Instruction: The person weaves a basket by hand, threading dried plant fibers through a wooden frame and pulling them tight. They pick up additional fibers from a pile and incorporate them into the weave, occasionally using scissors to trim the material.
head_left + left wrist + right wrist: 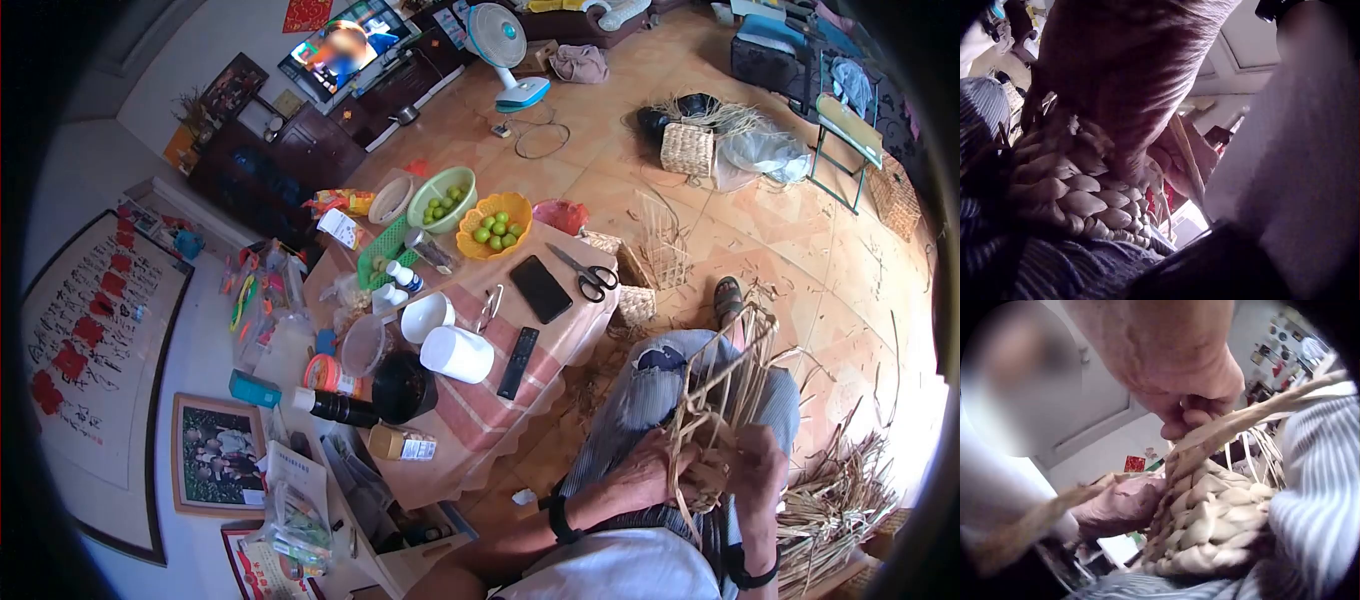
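Two hands work at a partly woven straw piece [1210, 525] that sits on the person's lap, over striped trousers [640, 400]. The left hand [1129, 69] grips the side of the weave, its fingers bent against it. The right hand [1179, 362] is narrow: its fingers curl and pinch a thick twisted strand [1241, 425] at the rim. Long loose stalks [735, 370] stand up from the piece. Each wrist wears a dark band.

A heap of dry straw [835, 515] lies on the floor near the right forearm. On the other side is a table [475, 425] with a pink checked cloth. It bears black-handled scissors [597, 284] just beside a black phone [541, 289], a remote [516, 363], a white tub [457, 354], a dark pot [404, 388] and a yellow bowl [468, 243] of green fruit [497, 231], next to a light green bowl [424, 194] with more fruit.

Farther off, a box-shaped woven basket [687, 151] rests on the tiled floor [600, 140], well apart from a white and blue fan [497, 38]. A television [345, 48] shows a picture.
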`<state>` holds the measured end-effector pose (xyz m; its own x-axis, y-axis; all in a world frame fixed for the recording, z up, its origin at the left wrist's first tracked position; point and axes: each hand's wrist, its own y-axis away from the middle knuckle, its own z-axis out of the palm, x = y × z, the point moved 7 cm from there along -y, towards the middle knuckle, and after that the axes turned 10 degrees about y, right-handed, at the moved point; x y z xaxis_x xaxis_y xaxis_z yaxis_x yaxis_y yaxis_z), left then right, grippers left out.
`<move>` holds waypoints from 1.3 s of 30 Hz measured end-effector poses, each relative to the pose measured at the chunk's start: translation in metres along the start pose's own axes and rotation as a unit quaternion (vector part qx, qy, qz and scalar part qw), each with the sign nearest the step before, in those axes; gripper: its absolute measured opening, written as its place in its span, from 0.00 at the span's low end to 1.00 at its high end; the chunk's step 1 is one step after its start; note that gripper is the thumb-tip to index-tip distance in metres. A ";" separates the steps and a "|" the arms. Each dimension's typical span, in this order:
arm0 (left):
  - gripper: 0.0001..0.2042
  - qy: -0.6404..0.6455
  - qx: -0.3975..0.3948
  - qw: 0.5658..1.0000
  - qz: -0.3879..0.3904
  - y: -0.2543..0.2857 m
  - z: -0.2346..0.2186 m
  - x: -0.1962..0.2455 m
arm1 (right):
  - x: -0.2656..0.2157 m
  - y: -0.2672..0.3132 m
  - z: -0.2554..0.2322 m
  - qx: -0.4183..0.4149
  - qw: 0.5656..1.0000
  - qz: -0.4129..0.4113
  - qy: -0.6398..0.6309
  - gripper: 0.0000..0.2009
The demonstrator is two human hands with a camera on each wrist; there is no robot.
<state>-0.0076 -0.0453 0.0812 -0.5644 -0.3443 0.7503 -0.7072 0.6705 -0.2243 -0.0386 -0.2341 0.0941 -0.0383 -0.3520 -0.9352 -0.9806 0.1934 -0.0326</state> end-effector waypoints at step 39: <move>0.17 0.056 0.027 0.998 0.008 -0.026 -0.036 0.037 | 0.083 0.046 -0.059 0.233 0.817 0.300 -0.432 0.15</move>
<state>0.0050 -0.0514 0.1372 -0.5278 -0.2562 0.8098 -0.7212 0.6389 -0.2679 -0.0987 -0.3085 0.0356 -0.1378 0.6751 -0.7247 -0.6468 0.4928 0.5821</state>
